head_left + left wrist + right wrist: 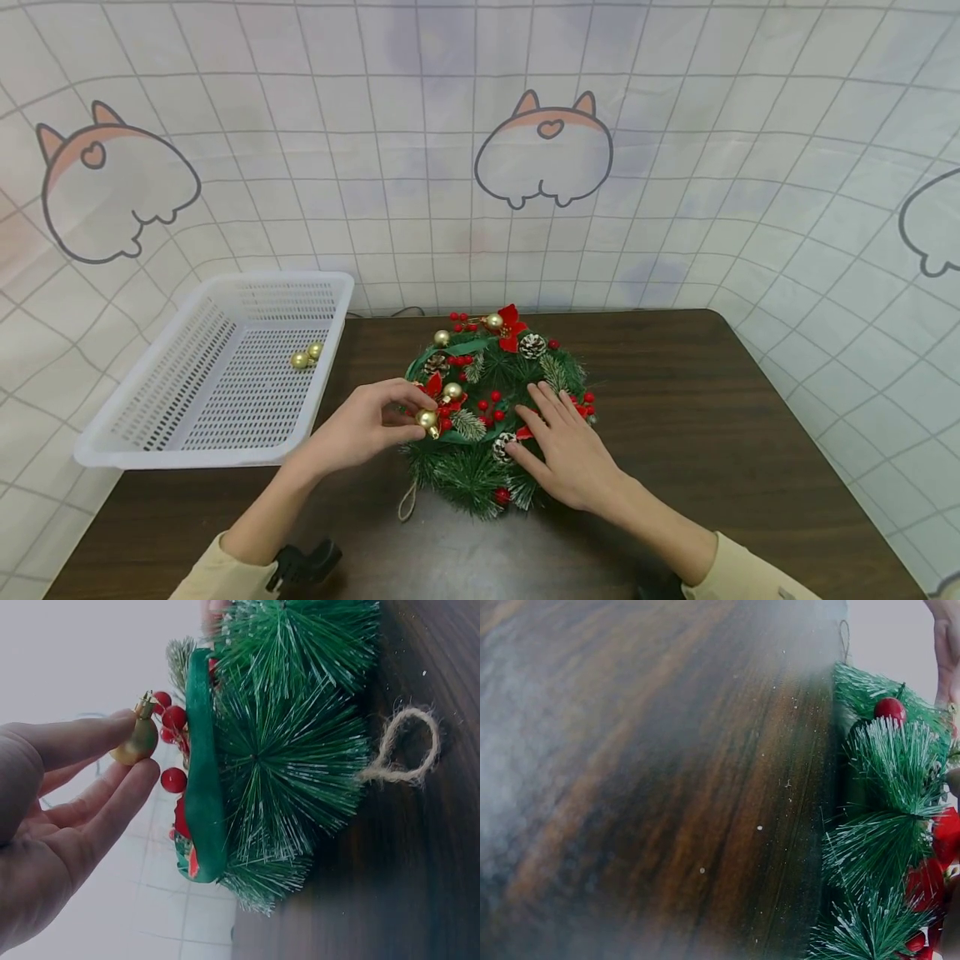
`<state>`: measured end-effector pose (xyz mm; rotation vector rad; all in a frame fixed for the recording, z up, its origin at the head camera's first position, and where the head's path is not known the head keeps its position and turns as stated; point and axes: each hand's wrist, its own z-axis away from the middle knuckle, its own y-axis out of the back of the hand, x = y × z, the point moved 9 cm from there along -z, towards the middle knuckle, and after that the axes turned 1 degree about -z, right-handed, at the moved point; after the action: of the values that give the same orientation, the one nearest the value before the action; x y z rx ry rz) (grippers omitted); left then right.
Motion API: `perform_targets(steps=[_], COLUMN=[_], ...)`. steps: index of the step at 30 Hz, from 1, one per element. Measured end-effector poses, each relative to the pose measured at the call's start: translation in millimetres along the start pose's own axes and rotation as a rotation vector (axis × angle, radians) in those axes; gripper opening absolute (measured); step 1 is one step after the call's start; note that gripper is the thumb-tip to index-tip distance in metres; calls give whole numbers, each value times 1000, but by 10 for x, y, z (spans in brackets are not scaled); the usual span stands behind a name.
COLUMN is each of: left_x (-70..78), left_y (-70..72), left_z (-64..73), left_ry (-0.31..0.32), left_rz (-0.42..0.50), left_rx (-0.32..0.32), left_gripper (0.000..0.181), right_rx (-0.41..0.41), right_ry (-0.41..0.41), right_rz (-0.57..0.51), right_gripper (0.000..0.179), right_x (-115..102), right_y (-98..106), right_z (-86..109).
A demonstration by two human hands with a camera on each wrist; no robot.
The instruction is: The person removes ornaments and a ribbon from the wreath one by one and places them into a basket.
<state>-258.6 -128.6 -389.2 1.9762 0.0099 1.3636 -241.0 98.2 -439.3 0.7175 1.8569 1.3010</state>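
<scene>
A green Christmas wreath (472,479) lies on the table, trimmed with red berries, red flowers, pine cones, a green ribbon (204,765) and several gold ornaments. My left hand (372,423) pinches a small gold ball ornament (140,742) between thumb and fingers at the wreath's left side. In the left wrist view its metal cap sits close to the red berries (174,718). My right hand (564,454) rests on the wreath's right front part with fingers spread, beside a frosted pine cone (504,448). In the right wrist view that hand is mostly out of frame.
A white perforated plastic basket (210,457) stands at the left, holding a few gold ball ornaments (300,360). A twine loop (407,502) sticks out from the wreath's front left. The dark wooden table (697,417) backs onto a tile-patterned curtain (420,167).
</scene>
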Motion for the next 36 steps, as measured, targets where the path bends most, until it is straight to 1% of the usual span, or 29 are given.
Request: perform_targets(steps=[6, 16, 20, 25, 29, 36], left_x=[18, 8, 4, 24, 22, -26], left_y=[-58, -95, -105, -121, -142, -215], left_z=[14, 88, 112, 129, 149, 233], left_ry=[-2, -9, -16, -36, -19, 39], left_rz=[-1, -3, -1, -27, -42, -71], left_rx=[-6, 6, 32, 81, 106, 142], left_gripper=[30, 29, 30, 30, 31, 31], right_rx=[-5, -4, -3, -3, 0, -1], right_ry=[-3, 2, 2, 4, 8, 10], right_rz=[-3, -3, -5, -5, -1, 5], right_gripper=[68, 68, 68, 68, 69, 68], right_x=[-2, -1, 1, -3, -8, -2], right_y=[3, -1, -6, -10, -11, -13], right_z=[3, 0, 1, 5, 3, 2])
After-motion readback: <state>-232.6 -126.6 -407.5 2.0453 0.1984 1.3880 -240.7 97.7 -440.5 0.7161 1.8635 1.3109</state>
